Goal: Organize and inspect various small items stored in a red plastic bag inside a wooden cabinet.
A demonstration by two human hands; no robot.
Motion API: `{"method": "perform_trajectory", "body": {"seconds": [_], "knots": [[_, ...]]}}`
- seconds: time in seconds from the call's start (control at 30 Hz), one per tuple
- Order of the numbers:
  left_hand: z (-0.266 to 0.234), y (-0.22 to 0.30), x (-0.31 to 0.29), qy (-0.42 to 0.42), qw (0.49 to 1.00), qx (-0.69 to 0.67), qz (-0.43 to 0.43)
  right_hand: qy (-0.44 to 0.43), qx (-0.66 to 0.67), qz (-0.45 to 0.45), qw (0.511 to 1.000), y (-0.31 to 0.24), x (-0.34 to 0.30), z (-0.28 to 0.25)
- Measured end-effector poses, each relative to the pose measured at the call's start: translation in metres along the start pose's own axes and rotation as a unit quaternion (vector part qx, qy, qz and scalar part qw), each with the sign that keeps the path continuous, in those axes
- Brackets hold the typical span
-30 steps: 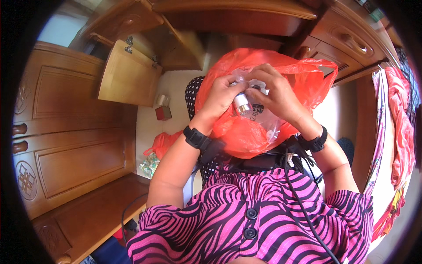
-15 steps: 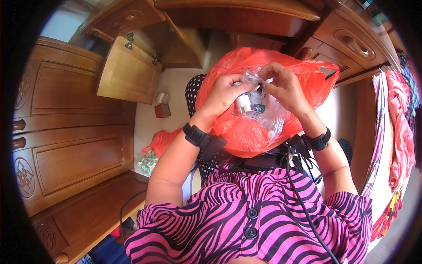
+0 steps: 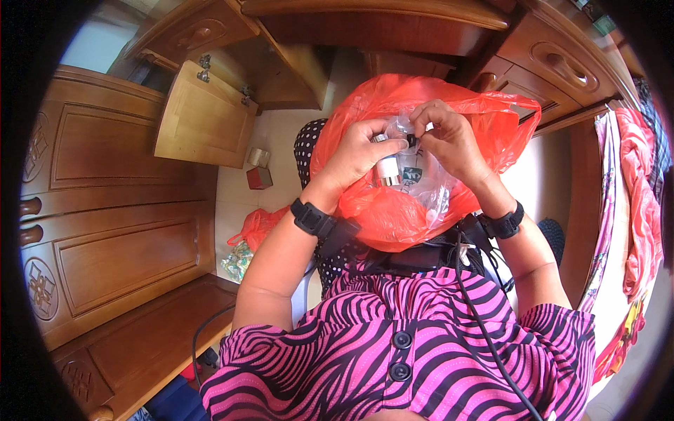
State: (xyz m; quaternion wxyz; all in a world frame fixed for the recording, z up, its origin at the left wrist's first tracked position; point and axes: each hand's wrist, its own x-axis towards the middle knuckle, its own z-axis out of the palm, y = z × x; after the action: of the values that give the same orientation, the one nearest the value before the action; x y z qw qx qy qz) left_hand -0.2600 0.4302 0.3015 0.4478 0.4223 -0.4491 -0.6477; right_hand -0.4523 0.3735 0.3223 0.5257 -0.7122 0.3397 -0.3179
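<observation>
A red plastic bag lies spread over my lap, on black cloth with white dots. Above it, my left hand is closed around a small white cylindrical container with a shiny silver end, its thumb pressing toward a small dark thing I cannot make out. Fingers curled into a pinch, my right hand grips the top of a clear plastic bag beside that dark thing. The clear bag hangs down into the red one and carries a green printed mark.
On the left stand wooden cabinets with one small door swung open. A dark red box and another red bag sit on the floor. Clothes hang at the right. A black cable crosses my front.
The clear film between my hands has shifted, and the dark thing there shows more plainly. My right fingers have curled in more. The white container stands a little straighter.
</observation>
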Motion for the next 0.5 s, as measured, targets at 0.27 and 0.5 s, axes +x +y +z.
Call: {"method": "perform_trajectory", "body": {"seconds": [0.27, 0.5], "knots": [[-0.003, 0.000, -0.002, 0.009, 1.000, 0.020, -0.007, 0.017, -0.188, -0.047, 0.981, -0.026, -0.005, 0.007], [-0.001, -0.006, -0.001, 0.043, 0.999, 0.002, -0.006, -0.043, -0.349, -0.082, 0.933, -0.036, -0.008, 0.000]]}}
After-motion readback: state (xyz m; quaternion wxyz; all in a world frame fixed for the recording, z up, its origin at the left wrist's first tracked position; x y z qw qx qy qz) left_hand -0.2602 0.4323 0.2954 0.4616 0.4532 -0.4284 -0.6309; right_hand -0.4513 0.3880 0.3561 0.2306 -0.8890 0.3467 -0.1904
